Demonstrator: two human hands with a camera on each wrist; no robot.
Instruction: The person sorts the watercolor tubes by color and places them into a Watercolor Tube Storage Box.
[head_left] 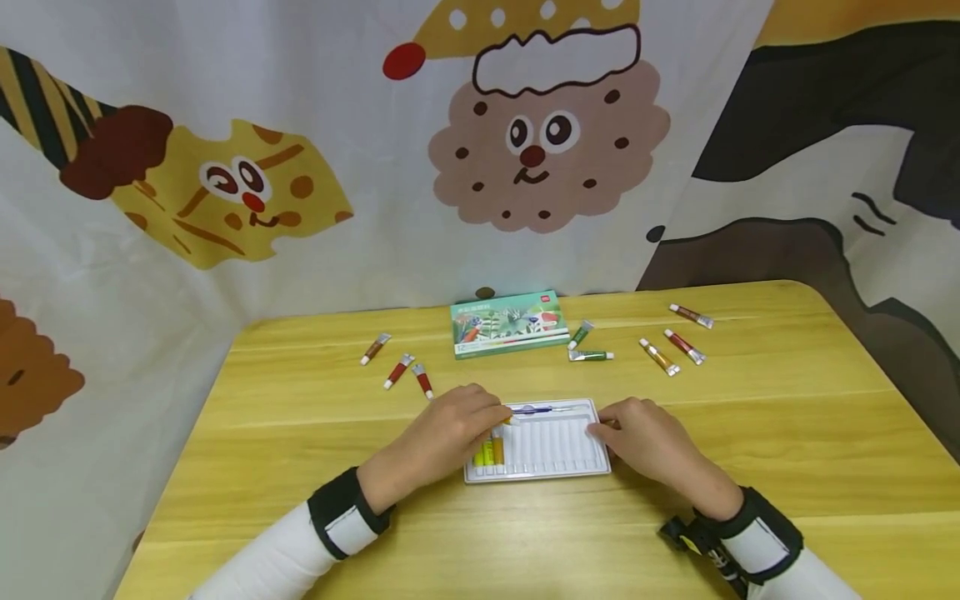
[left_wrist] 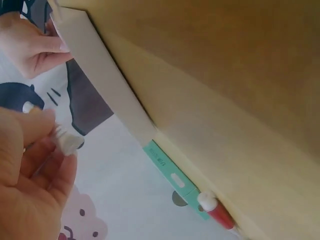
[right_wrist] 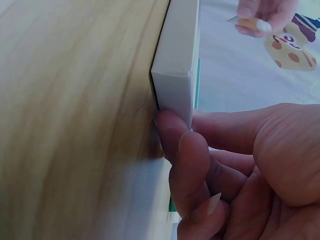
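A white plastic tray (head_left: 558, 446) lies on the table between both hands. Several yellow and ochre paint tubes (head_left: 488, 452) fill its left slots, and a thin paintbrush (head_left: 543, 409) rests along the far edge. My left hand (head_left: 456, 427) is above the tray's left part and pinches an orange-yellow paint tube (right_wrist: 247, 23) between thumb and fingers; its silvery end (left_wrist: 69, 141) shows in the left wrist view. With thumb on top and fingers at the side, my right hand (head_left: 651, 437) grips the tray's right edge.
A green paint box (head_left: 510, 325) lies at the back of the table. Brown and red tubes (head_left: 399, 372) are scattered at its left, green tubes (head_left: 591, 356) beside its right end, and brown, red and ochre tubes (head_left: 684, 346) farther right. A printed curtain (head_left: 360, 250) hangs behind.
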